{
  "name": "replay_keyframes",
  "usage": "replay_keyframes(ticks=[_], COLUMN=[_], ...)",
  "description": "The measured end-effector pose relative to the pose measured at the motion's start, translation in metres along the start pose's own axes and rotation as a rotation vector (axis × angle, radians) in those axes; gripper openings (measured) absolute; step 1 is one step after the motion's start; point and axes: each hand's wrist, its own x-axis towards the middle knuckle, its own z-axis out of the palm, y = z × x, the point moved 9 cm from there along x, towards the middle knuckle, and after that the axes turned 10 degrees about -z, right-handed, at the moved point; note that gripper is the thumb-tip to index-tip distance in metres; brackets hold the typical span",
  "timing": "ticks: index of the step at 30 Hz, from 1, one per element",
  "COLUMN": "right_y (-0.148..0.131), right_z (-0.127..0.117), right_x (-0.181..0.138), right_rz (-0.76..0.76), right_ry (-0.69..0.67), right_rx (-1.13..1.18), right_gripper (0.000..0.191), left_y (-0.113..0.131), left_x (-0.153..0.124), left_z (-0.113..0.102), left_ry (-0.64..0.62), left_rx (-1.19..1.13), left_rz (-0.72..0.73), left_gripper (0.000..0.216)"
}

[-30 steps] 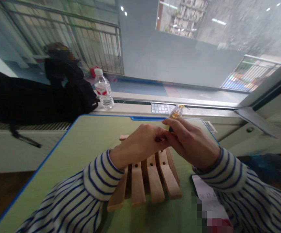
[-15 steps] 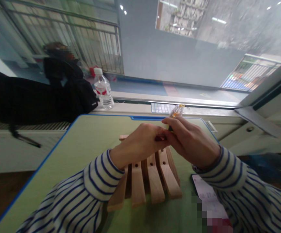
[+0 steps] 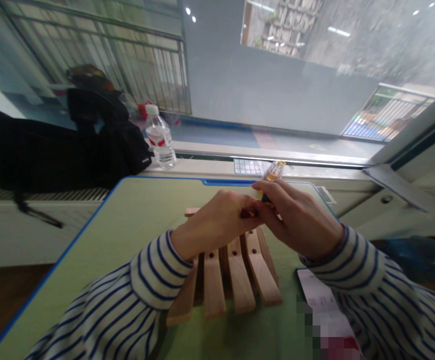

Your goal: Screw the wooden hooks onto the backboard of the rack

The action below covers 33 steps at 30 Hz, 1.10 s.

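In front of me, a light wooden assembly [image 3: 236,285] of several slats with drilled holes lies on the green desk [image 3: 149,205]. My left hand [image 3: 221,217] is closed above its far part, fingertips pinched; what they hold, if anything, is hidden. Beside it my right hand [image 3: 296,215] is closed around what looks like a screwdriver [image 3: 273,172] with a clear and orange handle, yellow at its end. The tool leans, its dark lower part between thumb and forefinger close to the left fingertips. Its tip is hidden behind the fingers.
On the sill are a water bottle [image 3: 159,137] and a printed sheet [image 3: 247,166]. Black bags [image 3: 100,135] lie at the left. A phone [image 3: 322,295] rests under my right sleeve, partly blurred out. A window [image 3: 221,85] rises behind the desk's far edge.
My right hand has shifted very slightly, and a little more of the tool's dark part shows. My left hand and the wooden assembly look unmoved.
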Motion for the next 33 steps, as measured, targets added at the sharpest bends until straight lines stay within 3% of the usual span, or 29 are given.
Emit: replay_keyframes(ticks=[7,19,30,33], right_y=[-0.0019,0.0002,0.0026,0.0019], right_z=[-0.0004,0.0015,-0.0012,-0.0036], right_x=[-0.0005,-0.0053,-0.0013,-0.0006], right_rz=[-0.027,-0.037,0.004,-0.001], right_ry=[-0.018,0.063,-0.035,-0.025], right_rx=[0.055,0.008,0.054,0.093], right_gripper=[0.028,0.027,0.039,0.032], left_y=[-0.0028,-0.0007,-0.009,-0.0067], left_x=[-0.0001,0.0003,0.0013,0.0003], left_z=[0.0025,0.0015,0.0027,0.0041], left_ry=[-0.02,0.009,-0.015,-0.031], left_rx=[-0.008,0.029,-0.025,-0.038], left_rz=[0.001,0.017,-0.051,-0.027], left_gripper=[0.019,0.018,0.021,0.021])
